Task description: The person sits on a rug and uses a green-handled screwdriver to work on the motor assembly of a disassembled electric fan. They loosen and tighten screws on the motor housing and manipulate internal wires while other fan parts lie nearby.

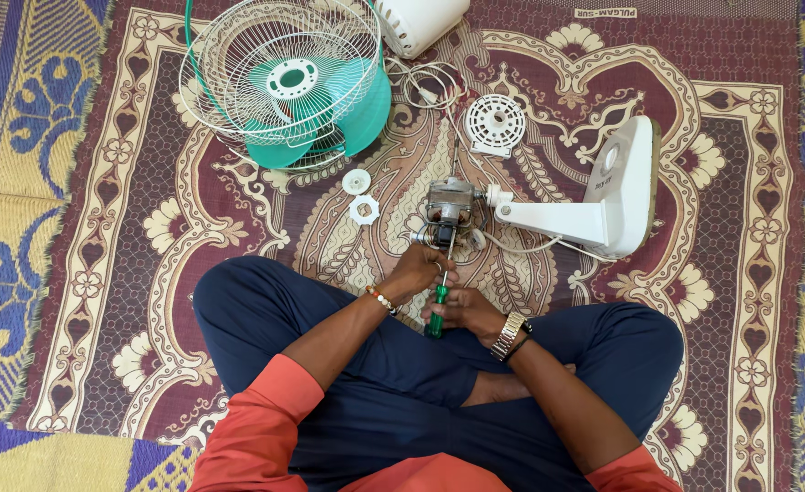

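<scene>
While the motor point(451, 211) lies on the mat point(102, 273) just ahead of the crossed legs, a green-handled screwdriver point(438, 310) is clamped in both hands: the left hand point(418, 271) near the shaft, the right hand point(464, 310) around the handle. The motor is judged heavy, rigid and metal; its wires point(512, 246) look fragile, so its casing is best gripped.

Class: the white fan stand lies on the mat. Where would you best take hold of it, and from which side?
Probably the white fan stand's narrow neck, taken from above. It lies flat, slim enough for fingers to wrap round, with bare mat on its near side. The broad base stands on edge, too wide to wrap.
</scene>
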